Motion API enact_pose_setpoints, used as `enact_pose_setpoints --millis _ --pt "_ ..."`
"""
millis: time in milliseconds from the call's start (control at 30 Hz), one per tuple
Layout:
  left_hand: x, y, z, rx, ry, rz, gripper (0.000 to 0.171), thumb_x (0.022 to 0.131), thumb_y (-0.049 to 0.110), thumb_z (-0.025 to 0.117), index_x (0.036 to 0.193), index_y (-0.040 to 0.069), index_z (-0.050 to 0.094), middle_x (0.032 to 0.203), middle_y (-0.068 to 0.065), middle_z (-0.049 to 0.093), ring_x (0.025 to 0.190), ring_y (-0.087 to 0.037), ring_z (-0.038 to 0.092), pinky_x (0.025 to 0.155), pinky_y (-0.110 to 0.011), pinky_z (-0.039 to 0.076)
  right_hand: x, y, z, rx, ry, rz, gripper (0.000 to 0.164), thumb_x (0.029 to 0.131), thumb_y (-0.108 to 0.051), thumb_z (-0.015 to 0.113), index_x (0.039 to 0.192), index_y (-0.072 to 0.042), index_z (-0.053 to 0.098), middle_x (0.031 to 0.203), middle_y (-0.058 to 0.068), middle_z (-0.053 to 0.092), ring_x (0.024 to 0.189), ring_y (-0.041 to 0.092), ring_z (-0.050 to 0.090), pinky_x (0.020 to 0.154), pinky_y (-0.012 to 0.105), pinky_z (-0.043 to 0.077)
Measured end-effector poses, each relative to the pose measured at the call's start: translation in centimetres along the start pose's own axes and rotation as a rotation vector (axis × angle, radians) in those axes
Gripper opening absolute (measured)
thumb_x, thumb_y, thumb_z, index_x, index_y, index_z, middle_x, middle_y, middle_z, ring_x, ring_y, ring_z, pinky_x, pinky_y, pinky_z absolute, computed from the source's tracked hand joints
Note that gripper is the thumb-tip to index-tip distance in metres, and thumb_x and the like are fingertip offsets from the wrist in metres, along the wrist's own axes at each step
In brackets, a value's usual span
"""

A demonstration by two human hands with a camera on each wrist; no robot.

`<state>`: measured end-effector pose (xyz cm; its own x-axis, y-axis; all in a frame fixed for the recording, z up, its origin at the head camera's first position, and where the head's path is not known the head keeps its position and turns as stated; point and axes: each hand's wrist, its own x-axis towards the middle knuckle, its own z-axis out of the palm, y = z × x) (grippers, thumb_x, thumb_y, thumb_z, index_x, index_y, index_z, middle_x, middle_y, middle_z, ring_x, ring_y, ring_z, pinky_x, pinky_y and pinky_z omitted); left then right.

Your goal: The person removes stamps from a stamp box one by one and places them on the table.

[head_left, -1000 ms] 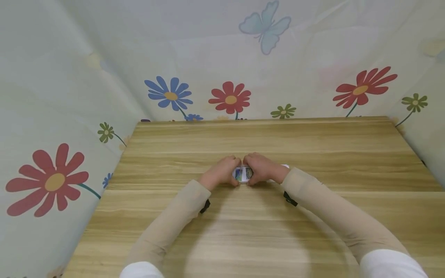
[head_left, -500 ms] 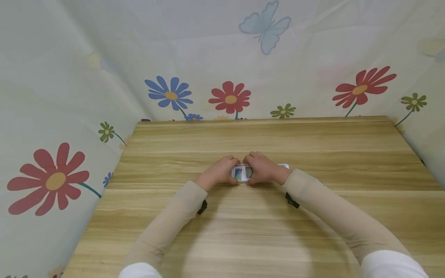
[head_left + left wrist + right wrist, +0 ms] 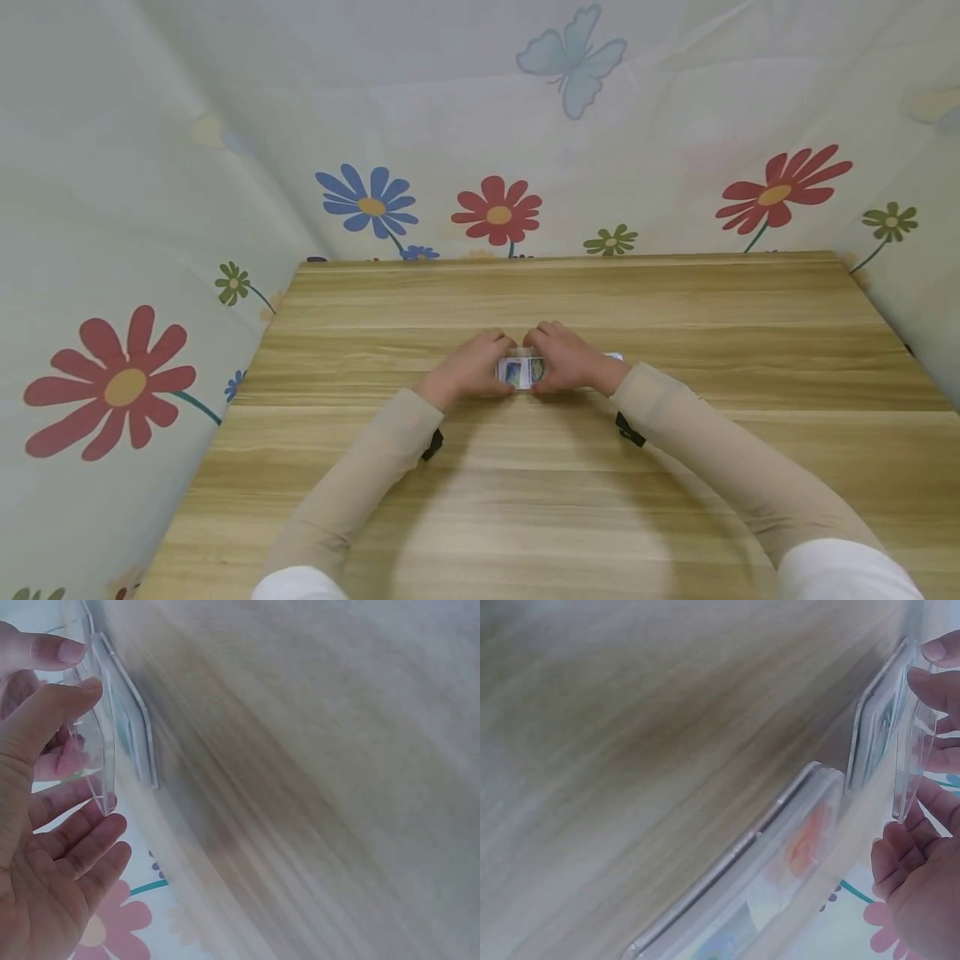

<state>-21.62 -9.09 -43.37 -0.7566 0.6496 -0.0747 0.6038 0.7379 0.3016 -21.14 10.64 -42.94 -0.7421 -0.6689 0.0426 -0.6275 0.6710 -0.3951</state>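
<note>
Above the table, my left hand (image 3: pixel 467 367) and right hand (image 3: pixel 566 360) pinch opposite ends of a clear plastic cover (image 3: pixel 106 761), thumbs at the near edge and fingers at the far edge. Beneath it lies a flat clear case (image 3: pixel 871 731) with small pictures inside, partly hidden by both hands in the head view. A gap shows between cover and case in both wrist views. A second picture case (image 3: pixel 769 862) lies flat beside the first, under my right wrist; the head view shows only its end.
The wood-grain table (image 3: pixel 525 483) stretches wide around the hands. A white cloth backdrop (image 3: pixel 420 83) with printed flowers and a butterfly stands behind it and along both sides. Black straps (image 3: pixel 630 429) show below the cuffs of both sleeves.
Both hands have risen slightly with the clear cover, whose far edge now shows above the pictures. My left hand has shifted a little left. The cases appear to stay in place.
</note>
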Motion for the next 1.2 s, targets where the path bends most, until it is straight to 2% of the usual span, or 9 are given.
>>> enact_pose_setpoints --millis 333,667,833,967,1200 --pt "-0.7 0.7 -1.2 0.011 0.028 0.006 0.064 0.073 0.030 0.081 0.125 0.001 0.056 0.117 -0.011 0.055 0.102 -0.021 0.050 0.088 -0.033 0.047 -0.2 -0.5 -0.7 -0.003 -0.009 0.010 0.064 0.069 -0.027 0.080 0.118 0.003 0.053 0.113 0.017 0.054 0.100 0.028 0.047 0.090 0.043 0.043" --pt "-1.4 1.0 -1.2 0.084 0.066 0.040 0.065 0.073 0.033 0.080 0.126 0.004 0.056 0.116 -0.008 0.057 0.104 -0.021 0.053 0.092 -0.034 0.046 -1.1 -1.4 -1.0 -0.045 0.000 0.018 0.064 0.070 -0.027 0.081 0.120 0.001 0.053 0.114 0.015 0.054 0.101 0.027 0.047 0.090 0.042 0.043" --pt "-2.2 1.3 -1.2 0.081 0.087 0.077 0.063 0.072 0.034 0.082 0.123 0.006 0.058 0.113 -0.007 0.058 0.100 -0.020 0.054 0.089 -0.035 0.047 -1.8 -2.0 -0.8 -0.073 0.029 -0.009 0.063 0.068 -0.027 0.082 0.117 0.001 0.054 0.110 0.014 0.055 0.097 0.026 0.048 0.086 0.040 0.044" --pt "-2.7 1.6 -1.0 0.098 0.096 0.102 0.061 0.073 0.038 0.080 0.121 0.007 0.059 0.112 -0.006 0.058 0.099 -0.021 0.055 0.087 -0.036 0.047 -2.5 -2.3 -0.5 -0.136 0.062 -0.045 0.060 0.069 -0.031 0.081 0.114 0.000 0.056 0.109 0.013 0.057 0.098 0.027 0.050 0.088 0.041 0.044" --pt "-3.8 2.3 -0.3 0.158 0.060 0.130 0.066 0.073 0.042 0.079 0.125 0.008 0.057 0.112 -0.007 0.059 0.102 -0.023 0.055 0.092 -0.040 0.044 -3.7 -3.0 0.1 -0.219 0.050 -0.097 0.060 0.069 -0.037 0.081 0.111 -0.002 0.056 0.105 0.011 0.057 0.097 0.026 0.050 0.086 0.039 0.044"
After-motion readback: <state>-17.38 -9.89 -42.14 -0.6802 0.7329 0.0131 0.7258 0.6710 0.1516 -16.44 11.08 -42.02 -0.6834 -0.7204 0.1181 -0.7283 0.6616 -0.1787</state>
